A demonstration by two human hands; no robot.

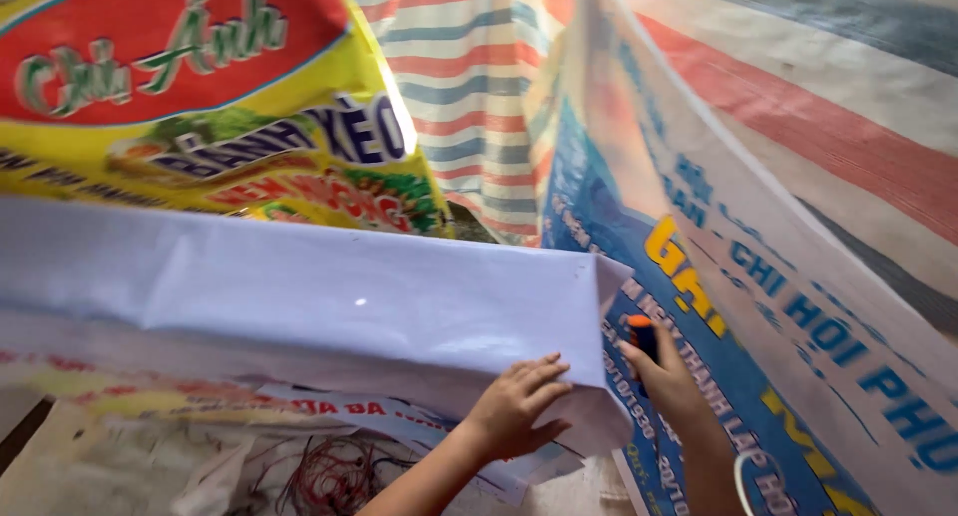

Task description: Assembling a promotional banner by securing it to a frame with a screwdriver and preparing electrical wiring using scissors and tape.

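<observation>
Head view: left hand (514,406) presses flat, fingers spread, on a folded white sheet (329,301) at centre. Right hand (664,376), fingers closed around an orange-tipped tool (642,336), meets the sheet's corner; firm flat pressure would keep the fold steady.

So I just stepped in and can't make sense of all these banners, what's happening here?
A person is working on a large white sheet that is folded over at its right edge. Their left hand presses flat on the sheet near that corner. Their right hand holds a small tool with an orange and black handle at the folded edge; its tip is hidden. Printed banners, a yellow and red one and a blue one, hang around, with striped tarpaulin behind.
</observation>
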